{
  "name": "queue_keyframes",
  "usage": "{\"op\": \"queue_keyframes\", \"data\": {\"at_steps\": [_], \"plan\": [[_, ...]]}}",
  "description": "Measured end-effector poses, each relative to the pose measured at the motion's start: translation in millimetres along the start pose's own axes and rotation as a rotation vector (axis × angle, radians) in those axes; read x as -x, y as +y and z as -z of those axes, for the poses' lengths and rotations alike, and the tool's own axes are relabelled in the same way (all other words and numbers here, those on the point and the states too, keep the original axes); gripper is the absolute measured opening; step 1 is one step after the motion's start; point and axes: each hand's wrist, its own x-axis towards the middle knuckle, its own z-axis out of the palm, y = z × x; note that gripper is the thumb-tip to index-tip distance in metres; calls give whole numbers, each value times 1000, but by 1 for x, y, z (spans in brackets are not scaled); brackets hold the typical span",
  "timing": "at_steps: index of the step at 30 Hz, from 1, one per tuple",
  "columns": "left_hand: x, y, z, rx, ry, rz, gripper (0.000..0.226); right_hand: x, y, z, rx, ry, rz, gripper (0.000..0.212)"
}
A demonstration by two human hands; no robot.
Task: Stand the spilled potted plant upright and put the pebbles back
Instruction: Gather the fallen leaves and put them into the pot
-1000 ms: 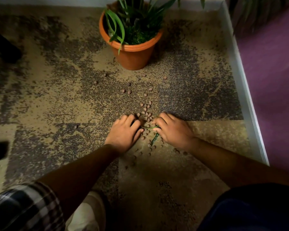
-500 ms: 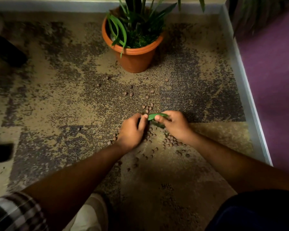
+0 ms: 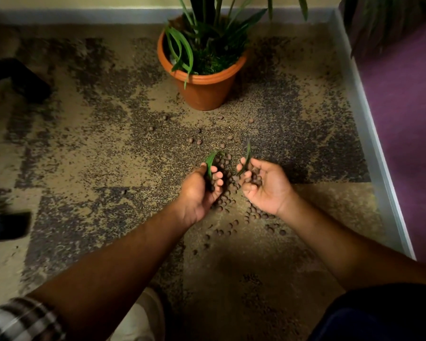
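The orange pot (image 3: 204, 91) with its green plant (image 3: 207, 45) stands upright on the carpet near the far wall. Small brown pebbles (image 3: 228, 200) lie scattered on the carpet in front of it, most of them under my hands. My left hand (image 3: 199, 190) is curled around a handful of pebbles and a green leaf piece (image 3: 210, 161). Palm up beside it, my right hand (image 3: 266, 185) cups more pebbles, and a second leaf piece (image 3: 246, 158) sticks up from its fingers. Both hands are raised a little above the floor.
A grey skirting board (image 3: 369, 134) runs along the right, with a purple surface (image 3: 408, 119) beyond it. Dark objects (image 3: 17, 77) lie at the left edge of the carpet. A pale shoe (image 3: 143, 321) shows between my arms at the bottom.
My hands pressed flat on the pebbles, scooped them together with the leaf, then lifted and turned up, each holding pebbles. The leaf now appears as two pieces, one per hand.
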Motion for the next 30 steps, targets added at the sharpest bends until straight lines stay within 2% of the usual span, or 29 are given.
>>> {"op": "queue_keyframes", "data": {"at_steps": [5, 10, 12, 15, 20, 24, 27, 30], "plan": [[5, -7, -10, 29, -15, 45, 33, 5, 8, -12, -50, 25, -7, 34], [19, 1, -34, 132, -69, 5, 44, 18, 7, -35, -228, 15, 44, 55], [26, 11, -48, 139, -66, -41, 47, 25, 0, -50, -211, 10, 75, 52], [33, 39, -67, 110, 14, -145, 44, 29, -18, -77, -212, 21, 138, 34], [45, 108, -77, 38, 109, -368, 44, 33, -66, -119, -305, -27, 293, 31], [50, 167, -78, 81, 271, -573, 45, 30, -99, -151, -297, -19, 384, 31], [45, 202, -75, 123, 369, -607, 43, 20, -116, -175, -233, 48, 429, 35], [37, 225, -78, 141, 291, -516, 35, 7, -122, -197, -147, 113, 440, 40]]}}
